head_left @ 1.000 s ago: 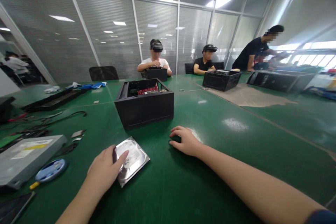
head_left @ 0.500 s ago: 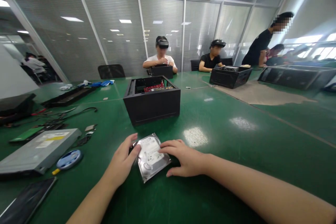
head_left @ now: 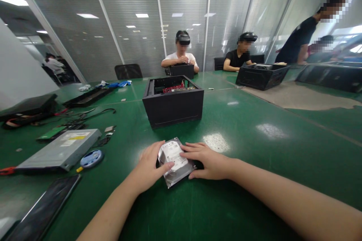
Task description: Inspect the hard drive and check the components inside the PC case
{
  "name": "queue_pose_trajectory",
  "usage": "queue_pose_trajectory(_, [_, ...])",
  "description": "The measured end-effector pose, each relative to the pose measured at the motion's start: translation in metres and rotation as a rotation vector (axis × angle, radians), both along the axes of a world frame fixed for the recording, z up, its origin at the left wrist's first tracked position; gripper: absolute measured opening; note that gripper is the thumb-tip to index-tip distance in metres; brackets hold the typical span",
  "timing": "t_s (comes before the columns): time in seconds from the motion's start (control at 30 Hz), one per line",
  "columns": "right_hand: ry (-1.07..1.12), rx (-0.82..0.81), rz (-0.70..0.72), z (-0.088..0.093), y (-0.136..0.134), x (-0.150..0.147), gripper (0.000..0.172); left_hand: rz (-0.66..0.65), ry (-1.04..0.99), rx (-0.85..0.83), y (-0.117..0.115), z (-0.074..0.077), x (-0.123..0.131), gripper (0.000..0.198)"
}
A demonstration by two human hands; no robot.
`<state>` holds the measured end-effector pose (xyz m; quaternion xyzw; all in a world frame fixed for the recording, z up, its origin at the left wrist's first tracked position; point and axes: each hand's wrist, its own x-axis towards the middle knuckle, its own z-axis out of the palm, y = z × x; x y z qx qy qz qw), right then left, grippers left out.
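A silver hard drive [head_left: 174, 158] with a white label lies at a slant just above or on the green tabletop; I cannot tell whether it touches. My left hand [head_left: 151, 165] grips its left side, thumb over the top and the other fingers along the edge. On the opposite side, my right hand [head_left: 207, 161] rests stretched fingertips on the drive's upper right part, its thumb apart near the lower right corner. Just beyond the drive stands a black computer case [head_left: 174, 107], open on top, with a red circuit board [head_left: 173, 89] inside.
To the left lie an optical drive [head_left: 66, 150], a blue round tool [head_left: 92, 158], a dark flat phone-like slab [head_left: 46, 205], a green circuit board [head_left: 52, 133] and cables. Across the table, co-workers sit behind more cases [head_left: 261, 76]. Brown sheeting [head_left: 302, 96] covers the right side.
My left thumb has moved further across the drive's top, and my left fingers now lie closer along its edge. The right thumb is nearer the drive. The whole view has shifted.
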<state>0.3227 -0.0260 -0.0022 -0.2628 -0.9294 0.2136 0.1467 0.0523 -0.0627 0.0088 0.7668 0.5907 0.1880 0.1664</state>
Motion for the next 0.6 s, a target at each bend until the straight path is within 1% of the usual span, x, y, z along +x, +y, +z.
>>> queue_pose_trajectory(0.1, [-0.008,0.013,0.006,-0.0013,0.0007,0.001,0.079,-0.069,0.089,-0.008,-0.0018,-0.004,-0.0006,0.095])
queue_pose_trajectory(0.2, [0.001,0.003,0.023,-0.0005,0.0004,0.0017,0.077,-0.109,0.113,-0.032,-0.0021,-0.006,-0.0034,0.109])
queue_pose_trajectory(0.3, [0.017,-0.01,0.036,0.0014,-0.0002,0.002,0.075,-0.149,0.123,-0.055,-0.0028,-0.0042,-0.0062,0.118])
queue_pose_trajectory(0.43, [0.003,-0.012,0.04,0.0029,-0.0014,0.0018,0.074,-0.159,0.133,-0.092,-0.0041,-0.0003,-0.0077,0.124])
queue_pose_trajectory(0.6, [0.032,-0.026,0.044,0.0023,-0.0027,0.0002,0.073,-0.164,0.113,-0.065,-0.0027,0.0013,-0.0064,0.122])
